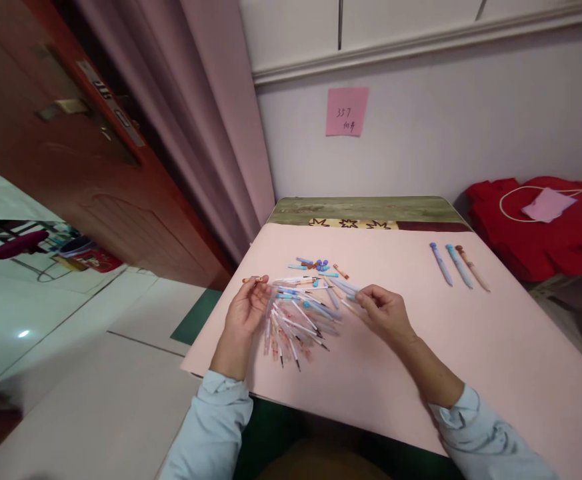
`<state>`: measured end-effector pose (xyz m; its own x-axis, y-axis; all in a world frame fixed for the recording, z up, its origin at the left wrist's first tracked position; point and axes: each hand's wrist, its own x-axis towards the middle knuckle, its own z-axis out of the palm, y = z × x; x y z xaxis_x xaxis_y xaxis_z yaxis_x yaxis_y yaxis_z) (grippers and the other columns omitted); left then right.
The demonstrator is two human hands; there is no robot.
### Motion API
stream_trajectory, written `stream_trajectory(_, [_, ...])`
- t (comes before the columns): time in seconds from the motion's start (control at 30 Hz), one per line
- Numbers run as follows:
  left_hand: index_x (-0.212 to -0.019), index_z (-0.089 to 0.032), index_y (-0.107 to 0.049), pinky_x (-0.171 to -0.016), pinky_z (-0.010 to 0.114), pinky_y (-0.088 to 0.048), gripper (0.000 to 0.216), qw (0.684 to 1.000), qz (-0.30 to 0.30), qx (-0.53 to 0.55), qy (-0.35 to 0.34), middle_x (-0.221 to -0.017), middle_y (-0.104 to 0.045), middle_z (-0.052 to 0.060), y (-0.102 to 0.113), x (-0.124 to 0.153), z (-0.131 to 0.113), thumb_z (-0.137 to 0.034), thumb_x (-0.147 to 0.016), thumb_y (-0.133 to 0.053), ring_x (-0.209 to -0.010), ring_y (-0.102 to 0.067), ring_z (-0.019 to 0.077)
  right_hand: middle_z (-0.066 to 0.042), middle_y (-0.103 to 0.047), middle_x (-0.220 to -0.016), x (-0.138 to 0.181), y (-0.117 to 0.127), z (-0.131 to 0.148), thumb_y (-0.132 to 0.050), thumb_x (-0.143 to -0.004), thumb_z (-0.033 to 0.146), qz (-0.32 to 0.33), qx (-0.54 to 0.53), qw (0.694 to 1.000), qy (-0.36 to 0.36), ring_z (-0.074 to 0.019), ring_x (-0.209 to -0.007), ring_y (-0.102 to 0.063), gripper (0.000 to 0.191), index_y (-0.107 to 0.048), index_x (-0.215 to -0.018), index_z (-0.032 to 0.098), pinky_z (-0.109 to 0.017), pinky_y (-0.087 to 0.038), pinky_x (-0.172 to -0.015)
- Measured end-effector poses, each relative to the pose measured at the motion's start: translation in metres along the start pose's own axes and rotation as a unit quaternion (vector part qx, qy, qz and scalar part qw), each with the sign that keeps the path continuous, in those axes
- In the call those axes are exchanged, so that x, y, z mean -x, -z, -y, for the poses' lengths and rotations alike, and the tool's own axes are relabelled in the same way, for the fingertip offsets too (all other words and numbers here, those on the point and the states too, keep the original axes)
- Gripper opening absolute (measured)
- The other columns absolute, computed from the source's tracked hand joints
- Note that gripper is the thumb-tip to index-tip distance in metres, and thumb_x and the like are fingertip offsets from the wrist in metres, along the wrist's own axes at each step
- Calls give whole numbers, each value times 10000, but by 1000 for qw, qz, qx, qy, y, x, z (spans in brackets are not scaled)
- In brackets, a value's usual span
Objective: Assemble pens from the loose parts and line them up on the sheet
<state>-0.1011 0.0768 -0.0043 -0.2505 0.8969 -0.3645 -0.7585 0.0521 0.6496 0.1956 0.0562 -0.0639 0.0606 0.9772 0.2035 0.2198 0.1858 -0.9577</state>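
Note:
My left hand [245, 310] is turned palm up at the left of a pile of pen parts. Its thumb and fingertips pinch a short orange-brown pen part [253, 280]. At the pile's right edge, my right hand [385, 310] has its fingers closed on a pale pen barrel [349, 307]; the fingers hide its far end. Between the hands lie white refills [293, 327] with dark tips, clear and blue-tinted barrels, and blue pieces. Behind them sits a small group of blue and brown pen caps [321, 265], with a loose orange-brown part [341, 271] beside it.
Three whole pens, purple [441, 264], blue [459, 266] and brown-topped [473, 268], lie on the right of the pink-covered table [411, 393]. A red cloth [515, 220] is beyond the right edge. A pink note [347, 112] hangs on the wall; a wooden door [95, 167] stands left.

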Motion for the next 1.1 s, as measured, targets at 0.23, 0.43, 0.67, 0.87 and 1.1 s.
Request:
stream_trajectory(0.23, [-810, -115, -625, -596, 212, -578, 180, 999, 30, -19, 29, -779, -718, 85, 16, -14, -9, -84, -927, -492, -599, -666, 106, -6, -654, -722, -29, -7, 7, -616, -839, 375, 0, 178, 983, 41, -136, -592, -524, 202, -740, -841, 215, -250, -402, -589])
stream_trajectory(0.43, [-844, -131, -603, -563, 170, -546, 223, 994, 91, 60, 30, -761, -662, 33, 37, -31, -5, -103, -965, -418, -587, -627, 74, -31, -703, -1037, -78, -43, 13, -568, -880, 275, 44, 360, 931, 52, -166, -858, -632, 205, -753, -967, 259, -261, -431, -742])
stream_trajectory(0.67, [-872, -133, -598, -533, 141, -513, 219, 985, 121, 95, 74, -756, -610, 20, 51, -34, 5, -135, -978, -407, -559, -569, 51, -77, -715, -1095, -129, -97, 27, -475, -950, 282, 129, 526, 839, 51, -200, -999, -621, 290, -751, -1035, 246, -282, -386, -820])
stream_trajectory(0.87, [-877, -131, -595, -536, 136, -508, 156, 980, 127, 116, 98, -760, -583, 10, 51, -34, 5, -137, -956, -461, -560, -543, 46, -105, -753, -948, -157, -123, 29, -548, -889, 235, 194, 560, 804, 47, -197, -885, -658, 227, -773, -908, 209, -312, -355, -814])
stream_trajectory(1.1, [-888, -123, -599, -542, 134, -509, 126, 980, 127, 115, 101, -777, -593, 19, 51, -36, 5, -133, -942, -485, -575, -551, 49, -174, -741, -977, -168, -131, 22, -569, -866, 254, 241, 590, 767, 81, -259, -939, -670, 219, -755, -926, 155, -381, -331, -865])
